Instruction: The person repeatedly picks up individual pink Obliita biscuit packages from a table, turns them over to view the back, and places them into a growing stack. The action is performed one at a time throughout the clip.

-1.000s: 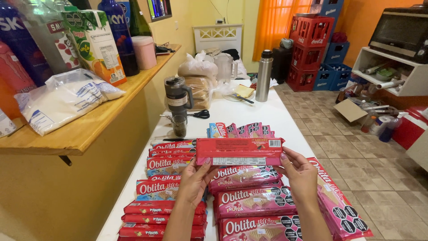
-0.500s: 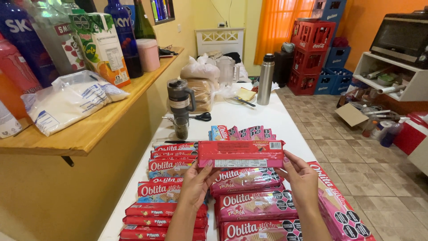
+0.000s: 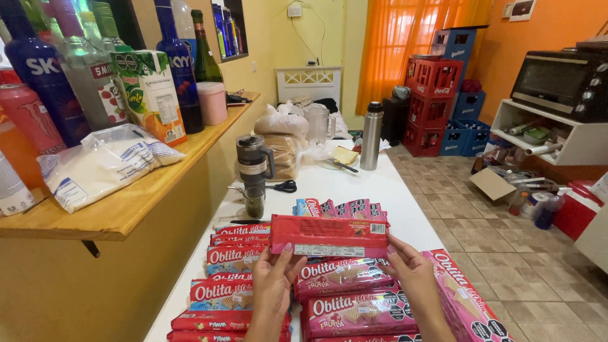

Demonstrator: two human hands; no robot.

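Since a second ago our view has lowered slightly and the red wafer packet (image 3: 329, 235) sits a touch lower in frame, still held level between our two hands. Our left hand (image 3: 273, 278) has its grip closed on the packet's left end, thumb up against the front edge, while our right hand (image 3: 415, 277) has its grip closed on the right end, fingers behind the wrapper. The packet hangs just above the white surface (image 3: 354, 183), over rows of red and pink wafer packets (image 3: 345, 277) that lie flat and overlap one another. Just beyond it a row of smaller pink and blue packets (image 3: 339, 208) stands on edge. Farther up the surface we see a dark travel mug (image 3: 252, 159), a small glass (image 3: 254, 201) before it, black scissors (image 3: 282, 186), a steel flask (image 3: 372, 135) and bagged bread (image 3: 283, 147). To our left a wooden shelf (image 3: 120, 212) carries bottles (image 3: 179, 66), a juice carton (image 3: 150, 95) and a white bag (image 3: 104, 164).
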